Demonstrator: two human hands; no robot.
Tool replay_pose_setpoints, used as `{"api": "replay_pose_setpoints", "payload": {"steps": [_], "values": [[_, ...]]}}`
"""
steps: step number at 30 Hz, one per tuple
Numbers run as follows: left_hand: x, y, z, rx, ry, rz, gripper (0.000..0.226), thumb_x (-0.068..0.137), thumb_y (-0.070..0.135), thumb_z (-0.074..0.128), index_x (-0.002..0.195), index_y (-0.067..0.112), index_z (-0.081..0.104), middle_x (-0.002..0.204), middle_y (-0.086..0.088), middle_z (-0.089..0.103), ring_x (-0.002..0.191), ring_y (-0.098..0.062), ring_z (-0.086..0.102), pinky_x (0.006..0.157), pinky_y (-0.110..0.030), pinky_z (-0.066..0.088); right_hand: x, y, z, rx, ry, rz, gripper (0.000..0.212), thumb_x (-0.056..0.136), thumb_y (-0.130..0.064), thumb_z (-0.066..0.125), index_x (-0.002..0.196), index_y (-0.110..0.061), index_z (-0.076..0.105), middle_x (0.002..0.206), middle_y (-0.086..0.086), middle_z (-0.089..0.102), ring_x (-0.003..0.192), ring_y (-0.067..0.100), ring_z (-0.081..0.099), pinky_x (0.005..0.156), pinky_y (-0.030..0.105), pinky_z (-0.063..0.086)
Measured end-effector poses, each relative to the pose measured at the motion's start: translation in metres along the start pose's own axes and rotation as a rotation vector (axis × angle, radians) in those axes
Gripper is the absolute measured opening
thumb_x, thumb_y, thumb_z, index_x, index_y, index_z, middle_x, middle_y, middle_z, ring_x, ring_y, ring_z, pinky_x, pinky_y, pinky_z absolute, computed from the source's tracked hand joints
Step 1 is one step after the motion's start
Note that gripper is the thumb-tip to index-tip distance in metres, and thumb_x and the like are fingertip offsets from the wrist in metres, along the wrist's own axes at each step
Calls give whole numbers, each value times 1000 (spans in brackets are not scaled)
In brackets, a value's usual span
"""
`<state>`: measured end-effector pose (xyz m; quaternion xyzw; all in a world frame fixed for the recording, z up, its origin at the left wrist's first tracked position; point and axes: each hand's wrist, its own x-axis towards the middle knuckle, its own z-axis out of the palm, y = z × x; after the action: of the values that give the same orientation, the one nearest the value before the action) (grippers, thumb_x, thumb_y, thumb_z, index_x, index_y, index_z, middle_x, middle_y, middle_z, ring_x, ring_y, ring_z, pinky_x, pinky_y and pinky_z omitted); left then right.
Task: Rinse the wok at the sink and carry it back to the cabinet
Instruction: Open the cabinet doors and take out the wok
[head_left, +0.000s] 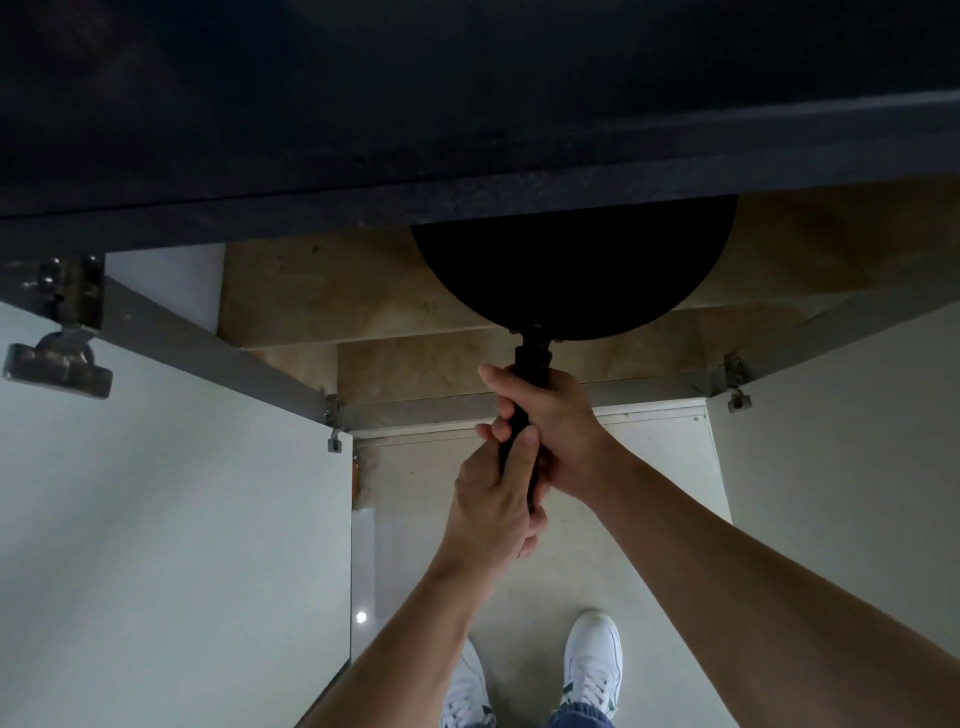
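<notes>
A black wok (574, 270) hangs inside the open cabinet (395, 374) below the dark countertop (467, 130), whose front edge hides the wok's far half. Its long black handle (531, 358) points toward me. My right hand (550, 426) is wrapped around the upper part of the handle. My left hand (493, 504) grips the lower end of the same handle, just below the right hand. The cabinet floor under the wok is beige stone tile.
Two white cabinet doors stand swung open, the left door (171, 519) and the right door (841, 457), with metal hinges (62, 322) at their tops. A grey frame rail (426, 410) crosses the cabinet front. My white sneakers (592, 660) stand on the pale floor below.
</notes>
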<state>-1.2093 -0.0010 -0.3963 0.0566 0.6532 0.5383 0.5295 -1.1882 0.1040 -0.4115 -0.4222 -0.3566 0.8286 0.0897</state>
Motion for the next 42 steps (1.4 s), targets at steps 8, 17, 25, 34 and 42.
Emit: {"api": "replay_pose_setpoints", "payload": {"steps": [8, 17, 25, 34, 42], "values": [[-19, -13, 2, 35, 35, 131, 44, 95, 46, 41, 79, 6, 46, 60, -13, 39, 38, -15, 28, 33, -19, 23, -18, 7, 4, 14, 3, -36, 27, 92, -14, 71, 72, -8, 54, 55, 2, 48, 41, 13, 48, 61, 34, 60], [-100, -47, 4, -32, 50, 35, 35, 98, 35, 44, 79, 6, 49, 62, -14, 41, 40, -13, 27, 33, -18, 22, -95, 52, 2, 30, 68, 25, 18, 94, -5, 66, 81, -9, 55, 55, 3, 50, 41, 17, 47, 57, 35, 57], [-192, -62, 2, 128, 0, 6, 37, 101, 33, 41, 72, 12, 50, 53, -11, 44, 33, -14, 34, 32, -22, 27, -188, 80, 12, 39, 152, 69, 24, 93, -1, 63, 73, -11, 55, 54, 5, 49, 40, 17, 47, 57, 35, 57], [-310, -51, 8, 387, -17, -32, 42, 87, 58, 41, 73, 20, 53, 56, -3, 51, 47, -18, 46, 45, -32, 38, -314, 77, 37, 110, 232, 96, 25, 93, -3, 65, 72, -7, 52, 55, 7, 48, 41, 17, 48, 56, 35, 56], [-407, -25, 39, 394, -28, -26, 38, 96, 45, 43, 65, 24, 49, 47, 6, 46, 37, -11, 41, 38, -22, 33, -413, 65, 41, 128, 262, 62, 40, 94, -10, 66, 58, -10, 50, 50, 7, 47, 42, 19, 48, 58, 35, 56]]}}
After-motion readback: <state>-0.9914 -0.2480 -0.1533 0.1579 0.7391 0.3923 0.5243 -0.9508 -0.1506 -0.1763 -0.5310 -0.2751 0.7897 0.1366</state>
